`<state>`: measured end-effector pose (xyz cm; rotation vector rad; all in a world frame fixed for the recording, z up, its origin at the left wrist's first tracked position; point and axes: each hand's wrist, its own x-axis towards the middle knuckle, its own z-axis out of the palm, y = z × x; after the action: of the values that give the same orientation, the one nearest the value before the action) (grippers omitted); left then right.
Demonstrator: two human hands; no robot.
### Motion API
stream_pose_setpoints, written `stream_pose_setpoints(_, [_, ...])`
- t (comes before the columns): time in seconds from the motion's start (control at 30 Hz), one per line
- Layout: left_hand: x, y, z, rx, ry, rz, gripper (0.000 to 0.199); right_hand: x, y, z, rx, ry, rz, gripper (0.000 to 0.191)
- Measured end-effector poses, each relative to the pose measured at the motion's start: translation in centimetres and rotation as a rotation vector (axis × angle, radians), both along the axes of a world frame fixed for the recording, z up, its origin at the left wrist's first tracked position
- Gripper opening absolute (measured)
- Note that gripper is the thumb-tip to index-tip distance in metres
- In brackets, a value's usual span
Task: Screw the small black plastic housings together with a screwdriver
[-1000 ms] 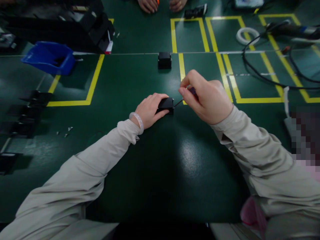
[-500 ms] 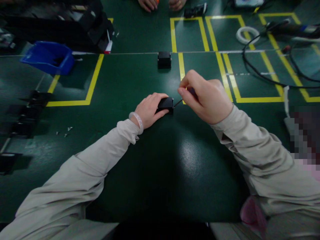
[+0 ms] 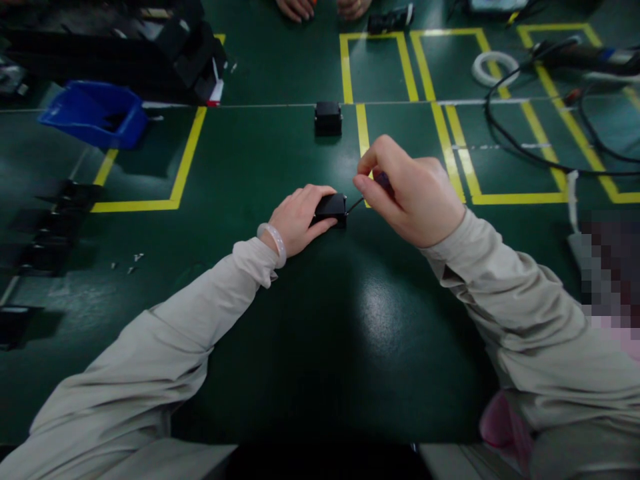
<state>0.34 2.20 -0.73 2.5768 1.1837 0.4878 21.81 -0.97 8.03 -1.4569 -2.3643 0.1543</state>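
Observation:
My left hand (image 3: 300, 219) is closed around a small black box (image 3: 331, 207), thumb on the near side and fingers over the far side, holding it down on the green table. In my right hand (image 3: 407, 193) is a screwdriver (image 3: 355, 205); its handle is mostly hidden by my fingers. The thin shaft slants down to the right end of the box, where small screws show, and its tip appears to touch there. A second black box (image 3: 328, 119) of similar look stands farther back on the table.
Several loose screws (image 3: 132, 260) lie at left, near a row of black parts (image 3: 50, 233). A blue bin (image 3: 95, 115) stands beside black trays (image 3: 185, 60). At right are a white ring (image 3: 495, 69) and a black cable (image 3: 520, 143). Another person's hands (image 3: 297, 9) are at the far edge.
Almost nothing differs. My right hand has shifted and turned very slightly with the screwdriver, while my left hand stays on the black box.

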Motion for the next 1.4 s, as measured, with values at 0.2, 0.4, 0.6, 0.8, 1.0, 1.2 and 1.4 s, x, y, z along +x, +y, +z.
stream_pose_setpoints(0.2, [-0.07, 0.04, -0.08, -0.003, -0.004, -0.002, 0.044, 0.05, 0.03, -0.10, 0.014, 0.020, 0.017, 0.039])
stream_pose_setpoints(0.4, [-0.06, 0.08, -0.02, 0.002, -0.008, -0.003, 0.044, 0.02, 0.07, -0.10, 0.000, 0.008, 0.003, 0.039])
stream_pose_setpoints(0.6, [-0.01, -0.06, 0.13, -0.011, -0.004, 0.004, 0.044, -0.11, -0.11, 0.13, -0.029, 0.015, -0.015, 0.034])
stream_pose_setpoints(0.8, [-0.03, -0.01, 0.04, -0.007, -0.002, 0.000, 0.044, -0.01, -0.04, -0.10, 0.004, 0.016, 0.007, 0.038])
stream_pose_setpoints(1.0, [0.01, -0.10, 0.20, -0.004, 0.005, 0.007, 0.043, 0.12, 0.12, -0.40, 0.015, 0.021, 0.008, 0.047])
stream_pose_setpoints(1.2, [0.02, -0.09, 0.21, -0.007, 0.007, 0.004, 0.043, 0.13, 0.03, -0.25, 0.005, 0.027, 0.003, 0.047])
stream_pose_setpoints(1.4, [0.02, -0.12, 0.11, -0.003, 0.002, 0.005, 0.043, 0.12, 0.03, -0.43, 0.026, 0.059, 0.008, 0.047])
